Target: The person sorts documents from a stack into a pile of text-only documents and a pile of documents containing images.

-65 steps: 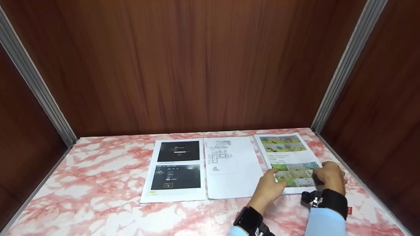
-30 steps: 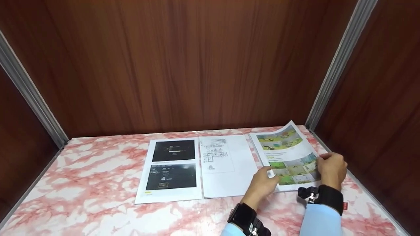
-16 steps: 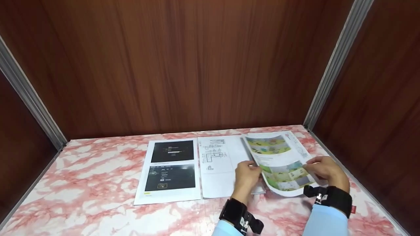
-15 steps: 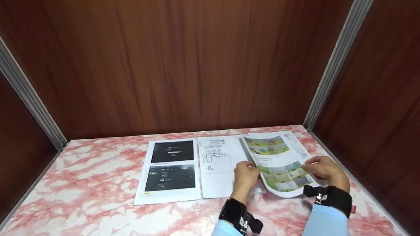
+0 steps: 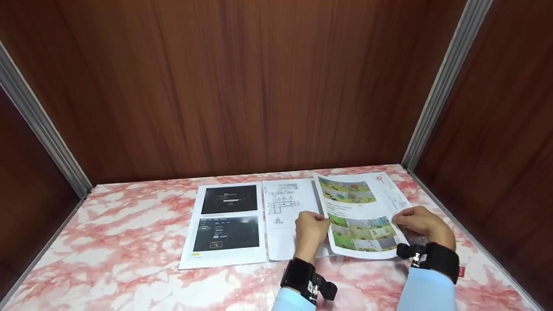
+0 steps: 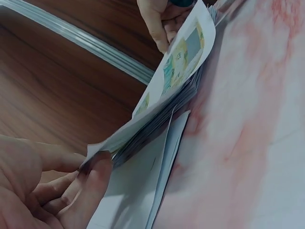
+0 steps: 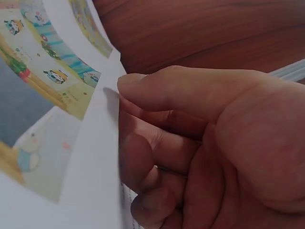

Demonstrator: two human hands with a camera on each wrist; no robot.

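A printed sheet (image 5: 352,209) with colourful cartoon pictures is lifted above a paper stack on the right of the table. My left hand (image 5: 311,229) pinches its left edge between thumb and fingers. On the opposite edge, my right hand (image 5: 425,222) pinches the paper; the right wrist view shows the thumb on top and curled fingers beneath. Below the sheet lies the stack (image 5: 391,190), whose top page carries a red mark and line drawings. In the left wrist view the lifted sheet (image 6: 162,90) bows between both hands, its near edge clear of the stack.
Left of the hands lies a white stack (image 5: 285,242) with a line diagram, partly covered by the left hand and the sheet. Farther left is a stack with two dark printed screens (image 5: 229,233). The marbled table (image 5: 129,242) meets brown wood panels (image 5: 259,86) behind.
The cartoon sheet has come up off the right stack and shifted left, uncovering the page with line drawings. Both hands have moved left with it, the left hand now over the middle stack.
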